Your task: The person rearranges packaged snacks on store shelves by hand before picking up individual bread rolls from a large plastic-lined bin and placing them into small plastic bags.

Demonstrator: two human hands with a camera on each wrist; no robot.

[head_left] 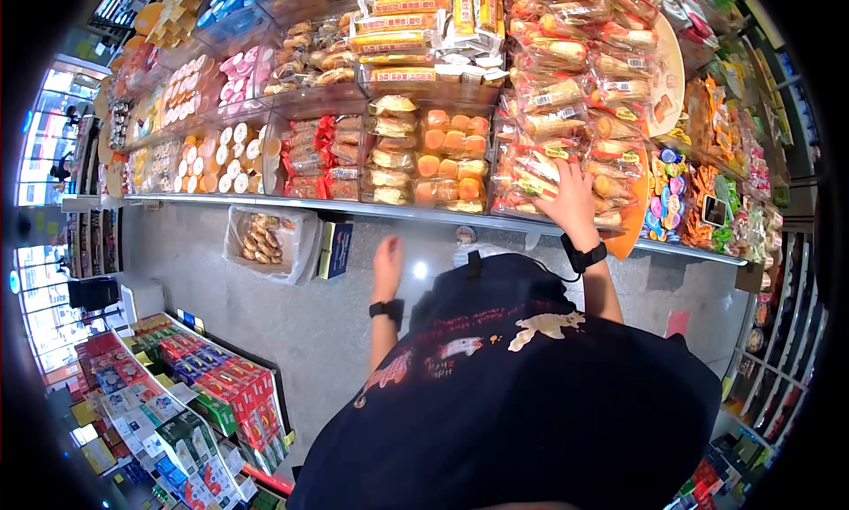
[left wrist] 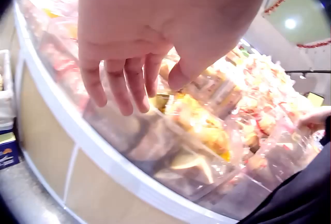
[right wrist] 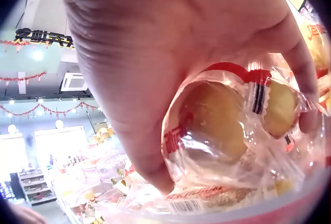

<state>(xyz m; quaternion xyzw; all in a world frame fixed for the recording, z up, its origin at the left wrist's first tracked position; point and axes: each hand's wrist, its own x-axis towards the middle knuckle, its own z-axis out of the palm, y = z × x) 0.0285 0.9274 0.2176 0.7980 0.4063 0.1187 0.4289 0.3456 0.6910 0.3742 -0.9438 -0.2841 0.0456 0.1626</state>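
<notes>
My right hand reaches into the stacked packs of bread at the front of the display. In the right wrist view its thumb and fingers curl round a bread roll in a clear wrapper with red print. The roll's rounded brown end faces the camera. A second wrapped bread shows beside it, under the fingers. My left hand hangs in front of the counter edge with nothing in it. In the left wrist view its fingers droop loosely, overlapping the clear bins.
A white-lined box of wrapped pastries stands on the floor by the counter, beside a dark blue box. Bins of small buns and red-wrapped snacks line the display. Stacked cartons stand behind at left.
</notes>
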